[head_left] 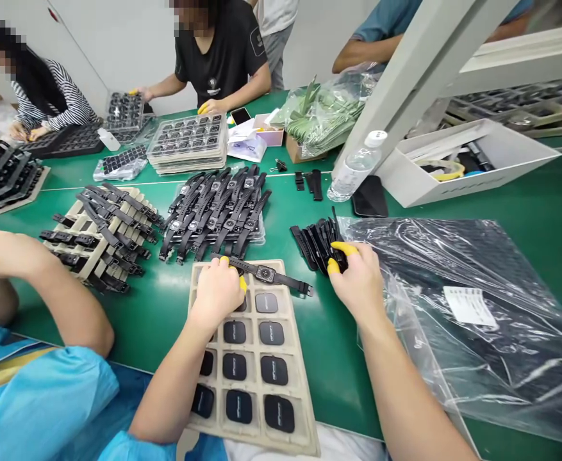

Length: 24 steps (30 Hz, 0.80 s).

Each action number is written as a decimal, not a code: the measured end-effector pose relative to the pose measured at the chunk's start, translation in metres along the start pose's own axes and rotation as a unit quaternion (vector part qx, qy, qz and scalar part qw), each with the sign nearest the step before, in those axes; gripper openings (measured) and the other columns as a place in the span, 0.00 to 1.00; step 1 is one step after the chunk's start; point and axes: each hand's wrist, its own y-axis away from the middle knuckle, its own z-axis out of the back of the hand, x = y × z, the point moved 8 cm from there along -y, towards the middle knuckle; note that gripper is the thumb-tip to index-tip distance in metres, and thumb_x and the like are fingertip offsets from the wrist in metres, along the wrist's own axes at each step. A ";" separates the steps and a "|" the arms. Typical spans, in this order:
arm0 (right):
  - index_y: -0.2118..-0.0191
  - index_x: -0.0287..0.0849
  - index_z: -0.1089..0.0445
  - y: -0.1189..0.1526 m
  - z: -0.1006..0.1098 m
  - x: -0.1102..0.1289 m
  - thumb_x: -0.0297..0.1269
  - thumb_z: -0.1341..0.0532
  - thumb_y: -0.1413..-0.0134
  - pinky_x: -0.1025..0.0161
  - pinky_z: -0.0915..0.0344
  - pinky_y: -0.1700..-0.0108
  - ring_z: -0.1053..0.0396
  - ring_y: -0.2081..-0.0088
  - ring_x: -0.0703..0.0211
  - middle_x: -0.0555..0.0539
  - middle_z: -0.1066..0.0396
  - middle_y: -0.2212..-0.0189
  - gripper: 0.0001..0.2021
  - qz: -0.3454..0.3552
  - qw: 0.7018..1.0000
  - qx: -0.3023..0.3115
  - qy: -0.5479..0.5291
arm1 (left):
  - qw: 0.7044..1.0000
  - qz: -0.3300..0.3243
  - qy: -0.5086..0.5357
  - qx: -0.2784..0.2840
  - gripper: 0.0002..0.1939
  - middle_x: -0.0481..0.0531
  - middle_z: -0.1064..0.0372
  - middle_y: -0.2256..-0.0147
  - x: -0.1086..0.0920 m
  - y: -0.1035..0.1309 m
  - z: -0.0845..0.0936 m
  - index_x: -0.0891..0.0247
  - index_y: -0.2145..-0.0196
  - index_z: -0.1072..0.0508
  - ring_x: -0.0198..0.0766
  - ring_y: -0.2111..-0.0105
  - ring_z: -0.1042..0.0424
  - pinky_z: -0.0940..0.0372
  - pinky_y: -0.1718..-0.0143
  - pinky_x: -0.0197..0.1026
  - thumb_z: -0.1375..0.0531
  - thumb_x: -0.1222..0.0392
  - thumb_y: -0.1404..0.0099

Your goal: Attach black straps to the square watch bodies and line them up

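My left hand (217,291), with yellow finger covers, is closed over the far end of a pale tray (304,400). It pinches the strap of a black smartwatch (265,274), which lies back side up across the tray's far edge. Part of that strap is hidden by my fingers. Several dark square watch bodies (274,370) sit in the tray's compartments. To the right, my right hand (359,276), also in yellow finger covers, grips at the near side of a bunch of black watch straps (315,244); exactly how many straps it holds is hidden.
Strapped watches (216,211) lie in rows beyond the tray, with another stack (110,234) to their left. A plastic bag (506,320) covers the right side. A bottle (357,168), phone (370,196) and white box (468,163) stand behind. Co-workers sit left and opposite.
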 end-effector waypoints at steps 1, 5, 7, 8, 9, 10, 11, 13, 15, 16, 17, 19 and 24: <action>0.49 0.45 0.27 0.001 -0.002 0.002 0.34 0.40 0.44 0.46 0.32 0.49 0.30 0.51 0.40 0.37 0.30 0.49 0.16 -0.001 1.000 0.017 -0.009 | 1.000 0.000 0.000 0.002 0.16 0.68 0.26 0.53 0.000 0.000 -0.001 0.72 0.56 0.21 0.56 0.49 0.27 0.29 0.53 0.52 0.47 0.62 0.27; 0.58 0.46 0.29 0.007 -0.020 0.000 0.43 0.39 0.41 0.53 0.31 0.60 0.26 0.63 0.51 0.42 0.29 0.55 0.09 -0.036 0.991 0.100 -0.081 | 1.000 0.000 -0.010 0.015 0.13 0.67 0.27 0.52 0.001 -0.003 -0.004 0.71 0.54 0.23 0.53 0.49 0.26 0.29 0.54 0.48 0.47 0.69 0.28; 0.58 0.45 0.31 0.009 -0.027 -0.007 0.45 0.40 0.40 0.53 0.31 0.61 0.26 0.66 0.52 0.43 0.27 0.59 0.11 -0.069 0.986 0.104 -0.115 | 1.000 0.000 -0.011 0.020 0.13 0.64 0.26 0.54 0.005 -0.003 -0.003 0.69 0.55 0.23 0.51 0.50 0.26 0.29 0.54 0.47 0.47 0.72 0.29; 0.56 0.45 0.32 0.010 -0.030 -0.012 0.46 0.40 0.40 0.53 0.31 0.61 0.26 0.67 0.51 0.44 0.26 0.61 0.12 -0.091 0.983 0.100 -0.123 | 1.000 -0.002 -0.010 0.023 0.13 0.63 0.25 0.55 0.006 -0.002 -0.002 0.69 0.55 0.24 0.51 0.50 0.25 0.29 0.54 0.47 0.47 0.73 0.30; 0.55 0.44 0.32 0.011 -0.034 -0.017 0.47 0.40 0.41 0.52 0.31 0.61 0.26 0.67 0.50 0.43 0.25 0.62 0.14 -0.111 0.981 0.097 -0.125 | 1.000 -0.004 -0.006 0.022 0.12 0.62 0.25 0.57 0.008 -0.001 -0.001 0.68 0.56 0.24 0.51 0.51 0.25 0.29 0.54 0.47 0.47 0.73 0.30; 0.55 0.44 0.32 0.012 -0.037 -0.021 0.47 0.39 0.42 0.51 0.31 0.61 0.25 0.66 0.49 0.42 0.24 0.62 0.14 -0.127 0.980 0.098 -0.121 | 1.000 -0.006 0.000 0.015 0.11 0.61 0.25 0.58 0.008 0.000 0.001 0.67 0.56 0.24 0.50 0.52 0.24 0.29 0.55 0.47 0.46 0.72 0.29; 0.59 0.45 0.32 0.013 -0.041 -0.024 0.48 0.39 0.43 0.50 0.30 0.60 0.24 0.63 0.47 0.41 0.24 0.61 0.13 -0.133 0.979 0.101 -0.114 | 1.000 -0.008 0.009 0.000 0.10 0.61 0.25 0.58 0.007 0.001 0.004 0.67 0.56 0.24 0.50 0.53 0.24 0.28 0.55 0.47 0.45 0.70 0.28; 0.69 0.47 0.34 0.014 -0.046 -0.025 0.49 0.40 0.43 0.48 0.30 0.57 0.24 0.56 0.42 0.37 0.23 0.58 0.12 -0.116 0.982 0.117 -0.097 | 0.998 -0.012 0.042 -0.052 0.09 0.60 0.24 0.58 0.001 0.003 0.012 0.65 0.56 0.25 0.49 0.55 0.24 0.28 0.57 0.46 0.45 0.65 0.26; 0.74 0.48 0.37 0.016 -0.050 -0.024 0.48 0.40 0.45 0.47 0.29 0.56 0.25 0.53 0.41 0.37 0.23 0.56 0.13 -0.099 0.981 0.131 -0.099 | 0.988 -0.034 0.102 -0.115 0.09 0.59 0.24 0.56 -0.013 0.004 0.017 0.63 0.54 0.25 0.47 0.55 0.24 0.27 0.56 0.45 0.44 0.59 0.24; 0.72 0.47 0.36 0.016 -0.050 -0.024 0.47 0.39 0.46 0.47 0.29 0.57 0.24 0.55 0.42 0.37 0.23 0.57 0.11 -0.105 0.979 0.136 -0.110 | 0.978 -0.058 0.140 -0.141 0.10 0.58 0.24 0.56 -0.023 0.004 0.018 0.62 0.53 0.25 0.47 0.54 0.24 0.27 0.55 0.44 0.43 0.56 0.24; 0.70 0.47 0.35 0.016 -0.050 -0.026 0.45 0.38 0.48 0.47 0.28 0.58 0.24 0.59 0.44 0.39 0.23 0.60 0.09 -0.124 0.974 0.136 -0.129 | 0.966 -0.091 0.181 -0.160 0.11 0.57 0.23 0.55 -0.035 0.003 0.017 0.61 0.52 0.25 0.46 0.53 0.24 0.27 0.53 0.44 0.42 0.54 0.24; 0.63 0.46 0.32 0.015 -0.047 -0.031 0.42 0.36 0.53 0.48 0.27 0.62 0.25 0.66 0.47 0.42 0.23 0.63 0.10 -0.186 0.954 0.129 -0.196 | 0.940 -0.157 0.250 -0.169 0.11 0.56 0.22 0.56 -0.056 0.000 0.009 0.61 0.51 0.25 0.45 0.53 0.23 0.26 0.51 0.44 0.40 0.53 0.25; 0.58 0.48 0.31 0.010 -0.030 -0.029 0.39 0.33 0.56 0.52 0.27 0.71 0.24 0.69 0.50 0.42 0.27 0.61 0.16 -0.303 0.850 0.041 -0.429 | 0.910 -0.201 0.323 -0.164 0.13 0.57 0.21 0.56 -0.072 -0.009 -0.010 0.61 0.50 0.23 0.46 0.51 0.21 0.25 0.49 0.45 0.36 0.53 0.28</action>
